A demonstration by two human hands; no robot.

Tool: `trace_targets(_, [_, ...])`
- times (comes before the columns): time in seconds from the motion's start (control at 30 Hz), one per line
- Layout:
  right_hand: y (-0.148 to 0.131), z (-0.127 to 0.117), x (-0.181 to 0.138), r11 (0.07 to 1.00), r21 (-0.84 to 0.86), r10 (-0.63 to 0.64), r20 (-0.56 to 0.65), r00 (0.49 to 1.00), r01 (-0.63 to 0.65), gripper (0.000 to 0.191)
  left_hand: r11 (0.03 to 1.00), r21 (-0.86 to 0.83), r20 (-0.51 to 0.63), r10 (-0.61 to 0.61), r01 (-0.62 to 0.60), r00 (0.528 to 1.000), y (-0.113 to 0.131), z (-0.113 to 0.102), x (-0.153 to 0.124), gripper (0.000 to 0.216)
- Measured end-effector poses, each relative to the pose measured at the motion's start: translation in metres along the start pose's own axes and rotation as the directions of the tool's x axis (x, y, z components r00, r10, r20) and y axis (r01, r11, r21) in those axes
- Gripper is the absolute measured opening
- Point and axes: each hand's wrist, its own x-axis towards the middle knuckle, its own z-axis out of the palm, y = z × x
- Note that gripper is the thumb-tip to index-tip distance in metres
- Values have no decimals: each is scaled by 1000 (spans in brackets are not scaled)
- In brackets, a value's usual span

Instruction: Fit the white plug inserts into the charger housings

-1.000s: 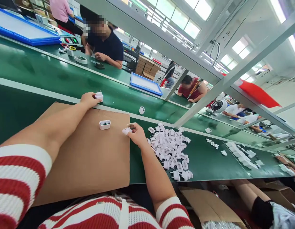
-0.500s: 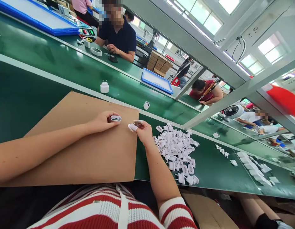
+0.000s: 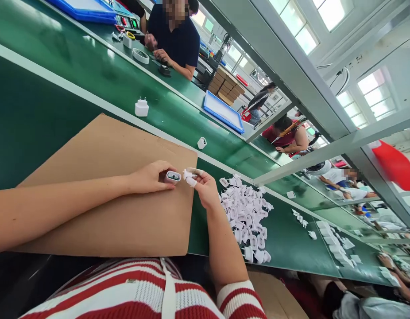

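The left hand [image 3: 152,178] gripped a white case [image 3: 173,177] by thumb and fingers, its open end showing; the right hand [image 3: 206,189] pinched a white plug piece [image 3: 187,174] just beside that case; cardboard [image 3: 135,223] lay beneath the left hand; a heap of plug pieces [image 3: 246,206] lay close to the right hand; a charger [image 3: 141,107] stood beyond the left hand.

Blue-rimmed tray [image 3: 224,111], white roll [image 3: 140,59], stacked brown boxes [image 3: 226,84], red sheet [image 3: 396,165] (bright, far right)
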Motion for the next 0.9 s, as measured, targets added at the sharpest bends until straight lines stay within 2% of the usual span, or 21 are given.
trace_targets(0.1, [-1, 6, -5, 998, -44, -49, 9, 999, 50, 34, 999, 14, 23, 44, -44, 999, -2, -2, 2, 41])
trace_targets(0.23, [4, 9, -4, 992, -103, -69, 28, 997, 71, 30, 996, 7, 20, 85, -85, 996, -3, -4, 1, 35])
trace_targets(0.3, [6, 10, -4, 964, -237, -119, 11, 993, 119, 27, 995, 1, 20, 101, -101, 995, -3, -3, 0, 32])
trace_targets(0.37, [5, 12, -7, 855, -475, -236, 3, 972, 209, 24, 993, -11, 11, 117, -117, 993, -3, -2, -1, 31])
trace_targets(0.43, [2, 16, -12, 656, -695, -338, 79, 938, 295, 23, 991, -26, 4, 132, -132, 991, -5, 0, -1, 29])
trace_targets(0.53, [-4, 24, -20, 371, -854, -328, 247, 912, 365, 26, 987, -39, 15, 158, -157, 987, -7, 3, -1, 26])
trace_targets(0.6, [-7, 30, -24, 248, -899, -288, 287, 914, 361, 23, 984, -44, 19, 171, -170, 985, -8, 4, 0, 26])
trace_targets(0.7, [-13, 37, -24, 161, -928, -234, 295, 926, 336, 20, 984, -62, 23, 167, -165, 986, -7, 4, 1, 26])
trace_targets(0.9, [-24, 46, -14, 111, -951, -140, 273, 952, 289, 25, 985, -112, -6, 131, -131, 991, -1, 1, -1, 32])
